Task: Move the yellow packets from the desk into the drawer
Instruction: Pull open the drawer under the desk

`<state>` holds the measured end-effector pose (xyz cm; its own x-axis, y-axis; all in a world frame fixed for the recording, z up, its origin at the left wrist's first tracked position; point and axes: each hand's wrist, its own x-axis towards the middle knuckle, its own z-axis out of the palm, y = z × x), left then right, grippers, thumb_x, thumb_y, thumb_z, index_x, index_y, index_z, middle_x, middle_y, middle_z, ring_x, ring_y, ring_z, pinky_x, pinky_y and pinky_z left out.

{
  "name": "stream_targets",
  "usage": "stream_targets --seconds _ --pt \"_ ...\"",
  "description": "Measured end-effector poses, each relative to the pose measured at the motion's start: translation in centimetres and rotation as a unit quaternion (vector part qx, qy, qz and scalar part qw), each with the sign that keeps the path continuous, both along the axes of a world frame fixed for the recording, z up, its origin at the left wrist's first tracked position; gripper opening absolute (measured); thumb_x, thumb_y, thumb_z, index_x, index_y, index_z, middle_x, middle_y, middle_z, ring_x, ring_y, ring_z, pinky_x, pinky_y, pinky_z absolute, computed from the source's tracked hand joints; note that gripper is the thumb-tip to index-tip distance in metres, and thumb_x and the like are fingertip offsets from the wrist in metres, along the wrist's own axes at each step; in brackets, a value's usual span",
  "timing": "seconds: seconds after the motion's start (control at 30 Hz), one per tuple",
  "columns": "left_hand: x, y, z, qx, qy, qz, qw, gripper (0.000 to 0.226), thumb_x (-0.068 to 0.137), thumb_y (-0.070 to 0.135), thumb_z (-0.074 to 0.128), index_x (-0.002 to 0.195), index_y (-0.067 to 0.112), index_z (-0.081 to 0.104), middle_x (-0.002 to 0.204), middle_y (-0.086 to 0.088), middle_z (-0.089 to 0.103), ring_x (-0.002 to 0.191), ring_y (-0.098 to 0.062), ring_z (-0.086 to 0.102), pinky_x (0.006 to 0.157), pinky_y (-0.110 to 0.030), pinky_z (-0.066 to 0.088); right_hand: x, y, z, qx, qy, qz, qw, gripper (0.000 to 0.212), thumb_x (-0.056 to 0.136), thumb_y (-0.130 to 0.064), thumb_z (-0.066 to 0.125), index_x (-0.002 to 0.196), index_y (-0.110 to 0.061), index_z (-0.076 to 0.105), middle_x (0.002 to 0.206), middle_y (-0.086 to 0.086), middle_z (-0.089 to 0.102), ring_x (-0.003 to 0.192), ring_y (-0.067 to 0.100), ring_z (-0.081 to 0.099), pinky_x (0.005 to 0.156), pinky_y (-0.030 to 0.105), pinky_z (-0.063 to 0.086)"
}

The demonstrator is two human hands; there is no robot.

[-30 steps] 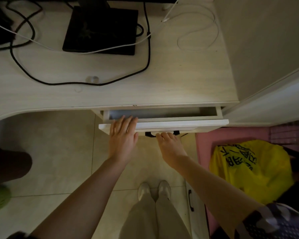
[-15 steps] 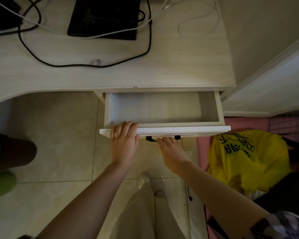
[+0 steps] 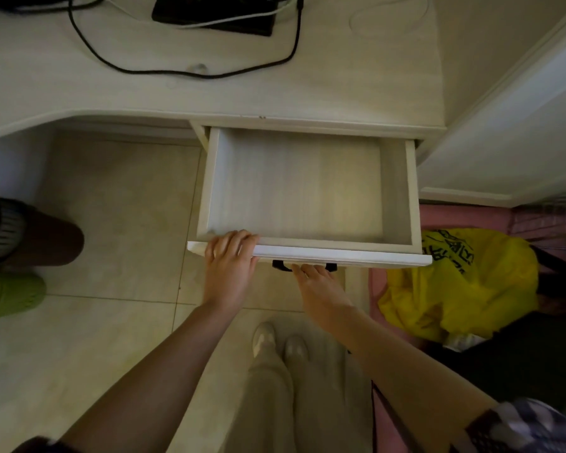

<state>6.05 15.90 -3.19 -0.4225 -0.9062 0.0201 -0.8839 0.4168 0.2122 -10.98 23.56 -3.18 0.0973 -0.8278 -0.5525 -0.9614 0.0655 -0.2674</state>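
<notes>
Pale desk (image 3: 307, 83) above an open, bare drawer (image 3: 415, 197) at centre frame: left hand (image 3: 231, 266) curls fingers over its front edge, right hand (image 3: 321, 289) apparently hooks the black handle (image 3: 283, 265); yellow packets unseen, presumably light, pinchable.

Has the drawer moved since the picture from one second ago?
Yes. The drawer has slid out from under the desk edge toward the person; before only a narrow strip showed, now its whole floor shows.
</notes>
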Motion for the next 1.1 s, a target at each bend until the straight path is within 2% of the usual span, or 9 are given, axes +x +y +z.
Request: stream_targets --seconds 0.17,0.43,0.67,0.77,0.93,1.1 --pt "0.4 2.2 0.4 0.012 0.000 0.004 1.000 0.037 0.080 0.019 0.071 0.116 0.016 0.062 0.118 -0.002 0.062 0.116 -0.025 0.055 0.099 -0.046 0.039 0.6 1.8 0.3 0.019 -0.008 -0.009 1.000 0.060 0.093 -0.008 0.044 0.148 -0.010 0.022 0.148 0.012 0.034 0.138 0.033 0.029 0.116 0.042 0.025" --pt "0.9 4.5 1.0 0.044 0.001 0.008 0.999 0.033 0.072 0.016 0.078 0.102 0.016 0.063 0.110 -0.002 0.064 0.110 -0.026 0.058 0.093 -0.045 0.042 1.5 3.5 0.8 0.057 -0.002 -0.007 0.998 0.052 0.092 -0.011 0.046 0.142 -0.007 0.032 0.141 0.014 0.043 0.132 0.032 0.039 0.114 0.043 0.032" --pt "1.4 5.0 1.3 0.051 -0.015 0.006 0.999 0.026 0.075 0.017 0.075 0.098 0.016 0.063 0.110 -0.001 0.065 0.111 -0.024 0.058 0.095 -0.044 0.043 2.3 4.0 1.1 0.071 -0.011 -0.019 0.997 0.057 0.091 -0.010 0.046 0.145 -0.006 0.027 0.142 0.015 0.041 0.132 0.032 0.039 0.112 0.041 0.033" --pt "1.5 5.2 1.5 0.069 -0.005 0.002 0.998 0.027 0.077 0.015 0.073 0.102 0.015 0.062 0.113 -0.001 0.064 0.115 -0.025 0.057 0.102 -0.046 0.041 2.1 3.8 1.4 0.072 -0.023 -0.028 0.997 0.055 0.093 -0.011 0.044 0.145 -0.006 0.027 0.142 0.015 0.042 0.132 0.031 0.039 0.109 0.040 0.036" --pt "2.2 5.8 2.7 0.120 0.039 0.006 0.992 0.037 0.082 0.007 0.066 0.118 0.014 0.060 0.130 -0.004 0.059 0.129 -0.026 0.048 0.110 -0.046 0.035 1.8 4.7 3.0 0.059 -0.053 -0.049 0.996 0.054 0.093 -0.012 0.044 0.144 -0.008 0.028 0.143 0.012 0.041 0.133 0.028 0.038 0.108 0.040 0.039" --pt "3.5 7.6 5.5 0.149 0.105 0.046 0.982 0.040 0.087 0.003 0.058 0.126 0.009 0.056 0.132 -0.008 0.056 0.129 -0.023 0.048 0.106 -0.038 0.042 2.7 4.8 6.1 0.053 -0.074 -0.052 0.995 0.046 0.095 -0.015 0.041 0.140 -0.011 0.034 0.136 0.011 0.046 0.123 0.027 0.047 0.097 0.039 0.046"
